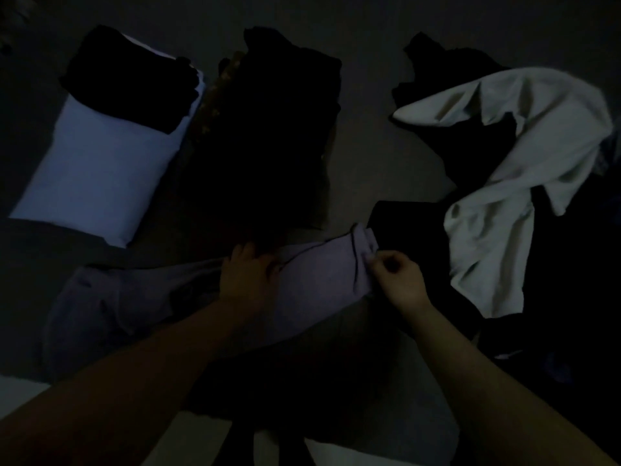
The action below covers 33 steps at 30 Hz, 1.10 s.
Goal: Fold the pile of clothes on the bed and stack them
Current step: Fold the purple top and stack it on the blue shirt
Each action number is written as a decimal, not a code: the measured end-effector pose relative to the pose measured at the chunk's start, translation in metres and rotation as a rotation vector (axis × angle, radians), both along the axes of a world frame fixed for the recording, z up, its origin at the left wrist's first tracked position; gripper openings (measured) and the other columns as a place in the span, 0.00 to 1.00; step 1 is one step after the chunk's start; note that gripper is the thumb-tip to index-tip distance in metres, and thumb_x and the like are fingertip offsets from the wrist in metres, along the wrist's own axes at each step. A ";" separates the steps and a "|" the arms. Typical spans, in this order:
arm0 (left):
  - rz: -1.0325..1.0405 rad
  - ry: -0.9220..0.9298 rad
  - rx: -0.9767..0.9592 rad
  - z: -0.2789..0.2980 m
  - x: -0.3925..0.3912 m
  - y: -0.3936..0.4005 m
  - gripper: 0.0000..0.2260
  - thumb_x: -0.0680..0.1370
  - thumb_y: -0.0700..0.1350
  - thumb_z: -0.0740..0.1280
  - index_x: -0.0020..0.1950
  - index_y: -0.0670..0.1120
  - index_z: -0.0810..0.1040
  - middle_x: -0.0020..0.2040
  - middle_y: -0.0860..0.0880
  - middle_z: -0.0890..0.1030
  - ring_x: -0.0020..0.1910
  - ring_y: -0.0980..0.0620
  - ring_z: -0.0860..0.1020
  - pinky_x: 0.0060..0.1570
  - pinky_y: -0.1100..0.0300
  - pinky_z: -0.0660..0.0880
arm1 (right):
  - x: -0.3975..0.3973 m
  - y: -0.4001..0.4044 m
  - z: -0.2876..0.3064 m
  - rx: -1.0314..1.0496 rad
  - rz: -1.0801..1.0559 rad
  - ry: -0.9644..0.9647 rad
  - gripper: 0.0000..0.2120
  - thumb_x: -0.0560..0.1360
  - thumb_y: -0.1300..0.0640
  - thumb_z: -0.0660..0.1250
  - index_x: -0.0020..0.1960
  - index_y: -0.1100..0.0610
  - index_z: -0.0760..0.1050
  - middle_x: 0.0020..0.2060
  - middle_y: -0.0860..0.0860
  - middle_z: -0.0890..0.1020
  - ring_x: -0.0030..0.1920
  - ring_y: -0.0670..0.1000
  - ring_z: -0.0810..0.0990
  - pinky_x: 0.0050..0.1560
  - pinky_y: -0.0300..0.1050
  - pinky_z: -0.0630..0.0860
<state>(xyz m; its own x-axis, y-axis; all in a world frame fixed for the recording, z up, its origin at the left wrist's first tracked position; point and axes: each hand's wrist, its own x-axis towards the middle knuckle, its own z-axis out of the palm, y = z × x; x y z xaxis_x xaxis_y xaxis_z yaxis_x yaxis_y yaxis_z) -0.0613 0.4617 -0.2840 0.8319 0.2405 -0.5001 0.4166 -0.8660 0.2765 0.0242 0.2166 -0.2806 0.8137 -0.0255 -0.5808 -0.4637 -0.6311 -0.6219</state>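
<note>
Both hands work the purple garment mid-frame: left hand presses flat, right hand pinches its edge; a weak pinch could undo the fold

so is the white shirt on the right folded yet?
No, the white shirt lies crumpled and spread over dark clothes, unfolded.

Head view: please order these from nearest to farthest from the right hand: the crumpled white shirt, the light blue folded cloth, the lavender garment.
From the right hand:
1. Lavender garment, pinched at its edge by this hand.
2. Crumpled white shirt, to the right.
3. Light blue folded cloth, far left, under a dark folded piece.
</note>
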 end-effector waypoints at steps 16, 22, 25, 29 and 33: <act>-0.265 -0.030 -0.434 0.006 -0.017 -0.034 0.21 0.74 0.48 0.65 0.66 0.45 0.70 0.62 0.45 0.74 0.59 0.44 0.74 0.53 0.57 0.70 | -0.037 -0.014 0.010 0.061 0.202 -0.414 0.07 0.67 0.64 0.66 0.44 0.57 0.75 0.48 0.55 0.76 0.48 0.37 0.73 0.51 0.24 0.65; -0.535 0.033 -0.480 0.019 -0.049 -0.060 0.26 0.74 0.52 0.63 0.70 0.44 0.69 0.64 0.42 0.76 0.59 0.42 0.77 0.57 0.56 0.73 | -0.077 -0.082 0.001 -0.212 0.366 -0.371 0.11 0.58 0.71 0.71 0.38 0.60 0.80 0.45 0.61 0.80 0.46 0.58 0.81 0.50 0.39 0.70; -0.626 0.112 -0.519 0.015 -0.069 -0.065 0.24 0.71 0.55 0.55 0.62 0.47 0.77 0.58 0.44 0.80 0.54 0.44 0.79 0.50 0.59 0.75 | -0.103 -0.103 -0.001 -0.411 0.642 -0.215 0.19 0.53 0.72 0.76 0.41 0.57 0.82 0.48 0.58 0.81 0.46 0.64 0.81 0.48 0.48 0.75; -0.700 0.166 -0.565 0.002 -0.094 -0.069 0.16 0.73 0.53 0.58 0.54 0.50 0.80 0.49 0.47 0.82 0.45 0.47 0.81 0.40 0.62 0.78 | -0.109 -0.082 0.011 -0.397 0.782 -0.371 0.32 0.62 0.60 0.73 0.67 0.56 0.72 0.66 0.55 0.73 0.64 0.57 0.73 0.58 0.49 0.73; -0.651 0.071 -0.632 0.008 -0.098 -0.077 0.15 0.72 0.52 0.59 0.54 0.54 0.81 0.48 0.51 0.82 0.44 0.53 0.81 0.40 0.67 0.74 | -0.119 -0.054 -0.005 -0.299 1.272 -0.540 0.25 0.68 0.54 0.58 0.64 0.53 0.71 0.63 0.51 0.76 0.64 0.51 0.69 0.66 0.49 0.62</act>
